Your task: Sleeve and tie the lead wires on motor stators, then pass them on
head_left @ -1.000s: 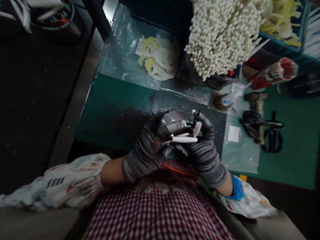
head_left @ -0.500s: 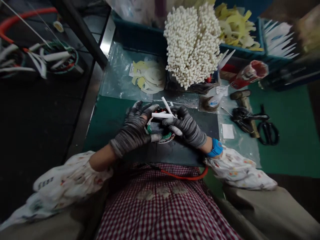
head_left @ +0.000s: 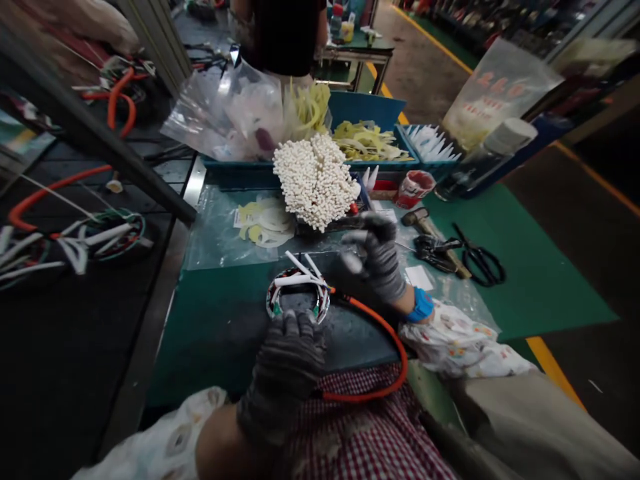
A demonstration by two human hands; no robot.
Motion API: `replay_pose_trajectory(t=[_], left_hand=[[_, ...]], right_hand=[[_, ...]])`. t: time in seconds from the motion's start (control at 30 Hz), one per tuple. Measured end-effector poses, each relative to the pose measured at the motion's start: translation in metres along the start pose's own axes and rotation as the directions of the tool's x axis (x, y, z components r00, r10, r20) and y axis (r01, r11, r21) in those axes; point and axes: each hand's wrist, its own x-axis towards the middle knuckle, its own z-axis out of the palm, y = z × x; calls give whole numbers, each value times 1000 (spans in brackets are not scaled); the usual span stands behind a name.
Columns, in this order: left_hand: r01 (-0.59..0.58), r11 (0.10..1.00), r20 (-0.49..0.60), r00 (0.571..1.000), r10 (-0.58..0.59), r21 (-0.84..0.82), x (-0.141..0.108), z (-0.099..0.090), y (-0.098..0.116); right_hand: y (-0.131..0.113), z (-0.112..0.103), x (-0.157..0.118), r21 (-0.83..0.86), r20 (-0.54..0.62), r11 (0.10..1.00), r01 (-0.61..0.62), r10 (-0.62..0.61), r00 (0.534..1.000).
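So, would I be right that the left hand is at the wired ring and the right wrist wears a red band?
Not quite: in the head view, the right wrist's band is blue; the left hand is at the wired ring.

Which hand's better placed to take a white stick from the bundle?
Right, I'd say: the right hand is raised near the white sticks; the left hand is farther off, at the near edge of the wire ring.
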Motion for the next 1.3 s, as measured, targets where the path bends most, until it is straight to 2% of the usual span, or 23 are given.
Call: replay_pose_trajectory(t=[0.07,0.2,0.3,0.37,0.43,0.5,0.57,0.63,0.7,0.77,0.8,0.83,0.87,0.9,0.93,0.97,1.0,1.07,1.1,1.13,1.23,1.27,1.3], left_hand=[[-66,981,3,998,67,181,-12,1,3],[-145,972,12,989,145,183,-19,-9,-19],[-156,979,-107,979,171,135,-16,-2,-38],[-129,991,-220,966,133,34,-16,11,-40],[-28,996,-274,962,4,-85,-19,25,-33],[104,980,-252,957,-145,-168,-21,37,-25],[129,965,-247,951,-186,-230,-19,47,-19],[64,961,-284,948,-143,-270,-15,56,-20],[14,963,-306,947,-99,-268,-12,65,-25],[13,968,-307,947,-93,-251,-10,71,-32],[11,969,-313,945,-91,-248,-9,72,-35],[1,969,-323,943,-83,-245,-8,71,-37],[-11,969,-331,941,-73,-245,-7,71,-40],[-23,968,-337,939,-64,-250,-7,69,-42],[-36,966,-350,935,-58,-256,-6,68,-44],[-47,964,-368,928,-55,-262,-5,66,-46],[-48,962,-385,921,-62,-268,-5,65,-47],[-42,958,-405,911,-79,-282,-4,64,-48],[-37,957,-405,910,-86,-287,-5,63,-48],[-27,956,-400,911,-96,-293,-5,63,-46],[3,950,-371,920,-124,-311,-6,61,-41],[13,948,-359,924,-134,-319,-6,60,-40],[19,944,-346,928,-140,-329,-6,59,-39]], right_hand=[[18,-8,21,-92,-89,995,-36,28,996],[26,-4,56,-259,-70,965,-36,19,997],[15,4,70,-287,-44,956,-54,43,998],[8,5,73,-271,-31,961,-47,40,999],[4,2,71,-209,25,978,-6,12,1000],[3,-4,66,-103,109,995,11,0,994],[1,-9,60,45,140,998,-38,31,990],[-2,-15,57,187,95,977,-100,83,992],[-8,-23,57,305,27,947,-105,102,994],[-19,-35,57,428,-85,901,-65,112,990],[-26,-44,56,531,-197,846,-36,164,967],[-35,-53,54,603,-299,797,24,198,933],[-46,-63,50,642,-326,766,9,262,908],[-56,-73,44,668,-330,744,-21,321,887],[-67,-81,36,694,-300,719,-38,337,892],[-77,-86,27,722,-206,687,-82,327,922],[-85,-88,16,712,-88,679,-180,340,936],[-95,-82,-7,632,119,707,-318,316,941],[-96,-75,-18,587,151,732,-346,321,935],[-96,-67,-29,547,132,760,-350,335,933],[-93,-50,-56,471,-70,815,-337,415,907],[-93,-49,-64,479,-90,808,-344,435,896],[-94,-50,-71,512,-40,776,-370,451,891]])
